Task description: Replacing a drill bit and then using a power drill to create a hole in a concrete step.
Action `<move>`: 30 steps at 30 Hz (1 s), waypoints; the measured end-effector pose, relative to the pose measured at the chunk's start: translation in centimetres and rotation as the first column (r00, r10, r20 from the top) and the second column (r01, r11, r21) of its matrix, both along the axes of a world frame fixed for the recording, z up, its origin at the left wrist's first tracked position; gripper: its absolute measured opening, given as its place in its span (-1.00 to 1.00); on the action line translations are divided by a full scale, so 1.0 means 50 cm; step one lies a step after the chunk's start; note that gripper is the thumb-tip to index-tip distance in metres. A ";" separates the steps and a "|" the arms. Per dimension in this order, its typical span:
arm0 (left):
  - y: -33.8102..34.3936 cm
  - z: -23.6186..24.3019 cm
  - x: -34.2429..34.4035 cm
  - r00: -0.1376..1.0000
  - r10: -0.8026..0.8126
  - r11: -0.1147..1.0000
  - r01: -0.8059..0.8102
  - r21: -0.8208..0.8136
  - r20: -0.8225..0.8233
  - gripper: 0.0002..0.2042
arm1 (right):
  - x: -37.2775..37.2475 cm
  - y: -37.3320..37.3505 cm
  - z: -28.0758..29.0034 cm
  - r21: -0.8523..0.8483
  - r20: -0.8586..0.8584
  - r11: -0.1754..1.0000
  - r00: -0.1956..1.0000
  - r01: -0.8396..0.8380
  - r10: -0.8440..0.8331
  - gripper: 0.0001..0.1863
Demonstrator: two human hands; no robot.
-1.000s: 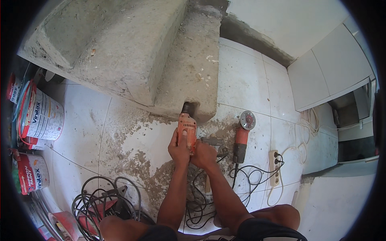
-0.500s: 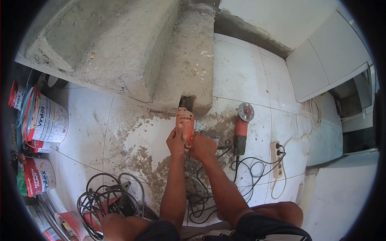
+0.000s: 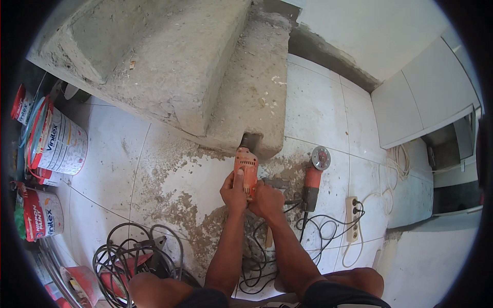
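Note:
An orange power drill (image 3: 246,172) with a black chuck end points away from me into a notch at the near corner of the bottom concrete step (image 3: 257,97). My left hand (image 3: 234,192) is closed round the left side of its body, thumb along the top. My right hand (image 3: 267,199) grips it at the rear right; the handle and trigger are hidden under the fingers. The chuck's front lies in the notch, and whether a bit touches the concrete cannot be seen. Beside my right hand, a hammer (image 3: 277,183) with a wooden handle lies on the floor.
A red-and-black angle grinder (image 3: 313,177) lies right of my hands, near a power strip (image 3: 352,218) with tangled black cords. Coiled cable (image 3: 115,256) covers a red tool at lower left. Paint buckets (image 3: 64,143) line the left side. Grey debris (image 3: 197,220) litters the white tiles.
The view has shifted, so the step, drill and hands all sit lower and slightly further right in the picture. Both hands keep their hold on the drill, its front still in the notch.

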State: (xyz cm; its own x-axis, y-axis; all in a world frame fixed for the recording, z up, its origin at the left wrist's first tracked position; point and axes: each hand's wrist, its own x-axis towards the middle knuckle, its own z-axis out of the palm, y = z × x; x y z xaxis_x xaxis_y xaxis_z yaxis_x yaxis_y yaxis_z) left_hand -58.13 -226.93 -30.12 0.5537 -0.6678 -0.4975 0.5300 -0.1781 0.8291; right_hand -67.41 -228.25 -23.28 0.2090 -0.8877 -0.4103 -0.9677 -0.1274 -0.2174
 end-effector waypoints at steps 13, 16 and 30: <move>-0.012 0.002 -0.006 0.999 0.029 0.997 -0.031 -0.075 -0.027 -0.57 | -0.003 -0.019 -0.003 -0.029 0.017 0.999 0.999 -0.030 0.031 -0.53; -0.014 0.009 -0.006 0.996 0.018 0.996 -0.025 -0.083 -0.082 -0.57 | -0.007 -0.017 0.007 -0.036 0.009 0.999 1.000 -0.026 0.026 -0.53; 0.044 -0.017 -0.003 1.000 -0.017 0.993 0.017 -0.114 -0.006 -0.54 | -0.020 0.061 -0.029 -0.159 0.065 0.986 0.997 0.053 -0.043 -0.49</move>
State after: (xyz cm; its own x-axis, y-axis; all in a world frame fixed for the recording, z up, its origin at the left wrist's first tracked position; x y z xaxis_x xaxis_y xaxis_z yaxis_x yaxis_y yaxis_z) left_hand -58.29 -224.75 -30.97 0.5388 -0.7297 -0.4210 0.5333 -0.0915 0.8410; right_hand -68.40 -225.21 -24.73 0.1851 -0.9505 -0.2495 -0.9590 -0.1192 -0.2572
